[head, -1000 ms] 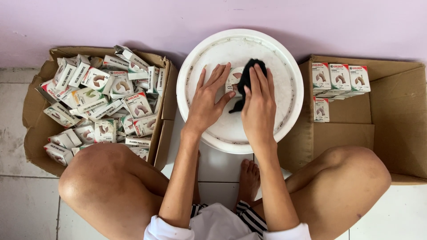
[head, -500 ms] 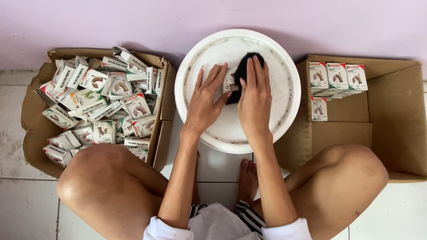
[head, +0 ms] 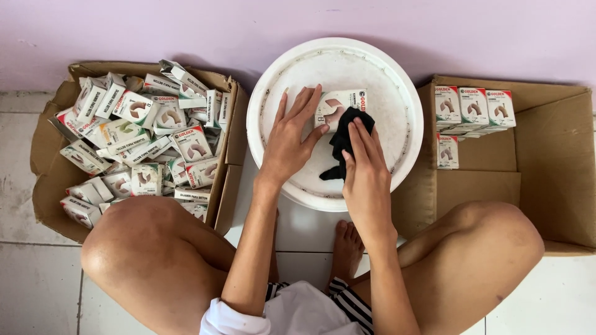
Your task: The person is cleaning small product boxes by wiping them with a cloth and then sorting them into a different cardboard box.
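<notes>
A small white carton with a red corner and a brown curved picture lies on an upturned round white lid. My left hand presses flat on the carton's left end, fingers spread. My right hand holds a black cloth against the lid just below the carton's right part. The cloth's tail hangs toward me.
A cardboard box at the left is heaped with several like cartons. Another cardboard box at the right holds a few cartons stood in neat rows. My bare knees flank the lid on a white tiled floor; a lilac wall is behind.
My right hand has drawn the black cloth down off the carton toward me, which uncovers the carton's printed face. My left hand has stayed on the carton.
</notes>
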